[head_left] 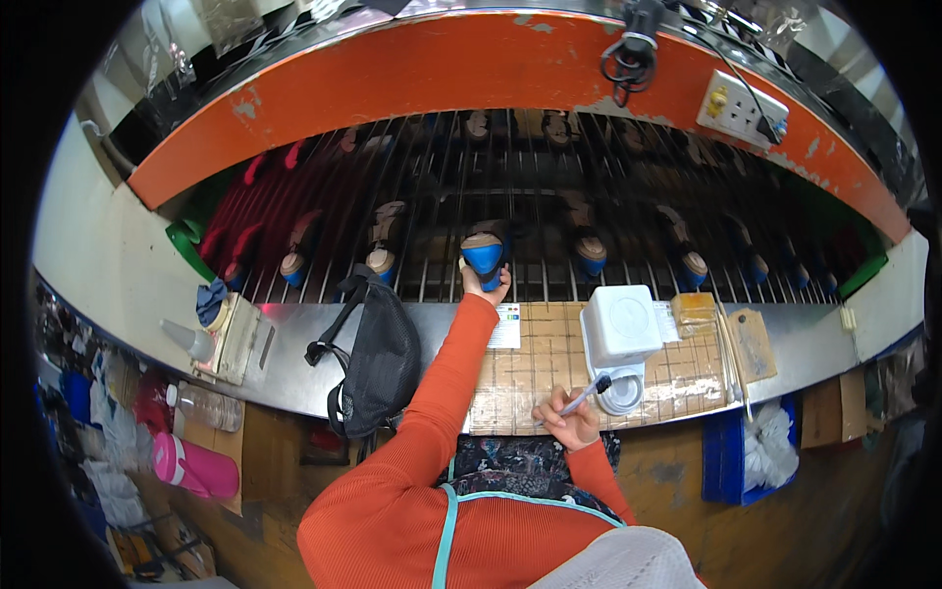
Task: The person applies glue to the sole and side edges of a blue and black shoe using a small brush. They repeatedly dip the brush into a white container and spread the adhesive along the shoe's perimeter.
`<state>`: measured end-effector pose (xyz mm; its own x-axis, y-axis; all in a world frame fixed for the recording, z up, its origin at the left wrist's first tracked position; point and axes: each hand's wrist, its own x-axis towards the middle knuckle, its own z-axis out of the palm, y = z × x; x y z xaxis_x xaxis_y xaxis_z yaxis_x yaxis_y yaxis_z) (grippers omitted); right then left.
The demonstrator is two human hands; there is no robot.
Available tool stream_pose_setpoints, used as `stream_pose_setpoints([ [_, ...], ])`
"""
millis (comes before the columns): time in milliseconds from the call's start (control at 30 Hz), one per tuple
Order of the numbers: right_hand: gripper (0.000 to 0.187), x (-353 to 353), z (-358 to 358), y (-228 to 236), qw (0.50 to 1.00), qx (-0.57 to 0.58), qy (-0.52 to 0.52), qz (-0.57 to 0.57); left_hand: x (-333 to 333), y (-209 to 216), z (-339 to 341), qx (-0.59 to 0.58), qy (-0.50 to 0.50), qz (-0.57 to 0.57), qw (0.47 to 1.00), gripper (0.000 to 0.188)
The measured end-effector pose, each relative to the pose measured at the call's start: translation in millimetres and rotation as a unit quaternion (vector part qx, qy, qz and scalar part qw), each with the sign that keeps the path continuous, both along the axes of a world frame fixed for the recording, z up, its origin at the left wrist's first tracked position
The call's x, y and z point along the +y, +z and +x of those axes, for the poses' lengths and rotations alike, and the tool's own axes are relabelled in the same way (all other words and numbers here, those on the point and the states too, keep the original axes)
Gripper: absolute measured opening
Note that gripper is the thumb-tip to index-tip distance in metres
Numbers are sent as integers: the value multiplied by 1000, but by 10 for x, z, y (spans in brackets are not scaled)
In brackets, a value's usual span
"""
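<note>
My left hand reaches forward to the near edge of the rack of bars and is closed around a blue and tan shoe last, gripping it from below. Close to my body, my right hand pinches the pale handle of a small brush shaped like a toothbrush. Its dark bristle head points up and right, beside a round white cup. Behind that cup stands a white plastic container; what the cup holds is too unclear to tell.
Several similar lasts, such as this blue-tipped one, lie on the dark bar rack under an orange panel. A black bag rests left of my arm. A yellowish block sits right of the container, near thin sticks.
</note>
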<state>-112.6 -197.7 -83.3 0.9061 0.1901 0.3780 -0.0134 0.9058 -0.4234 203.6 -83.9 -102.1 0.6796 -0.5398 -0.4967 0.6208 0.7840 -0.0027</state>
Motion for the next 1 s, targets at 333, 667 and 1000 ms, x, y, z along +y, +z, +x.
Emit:
stream_pose_setpoints([
  [333, 22, -1, -7, 7, 1000, -7, 10, 4, -40, 67, 11, -91, 117, 60, 987, 66],
  [667, 23, 2, -7, 24, 1000, -14, 10, -3, 205, 36, 180, -100, 111, 59, 987, 64],
  [1000, 20, 42, -36, -54, 998, 60, -8, 4, 507, -133, 260, -27, 248, 95, 964, 53],
])
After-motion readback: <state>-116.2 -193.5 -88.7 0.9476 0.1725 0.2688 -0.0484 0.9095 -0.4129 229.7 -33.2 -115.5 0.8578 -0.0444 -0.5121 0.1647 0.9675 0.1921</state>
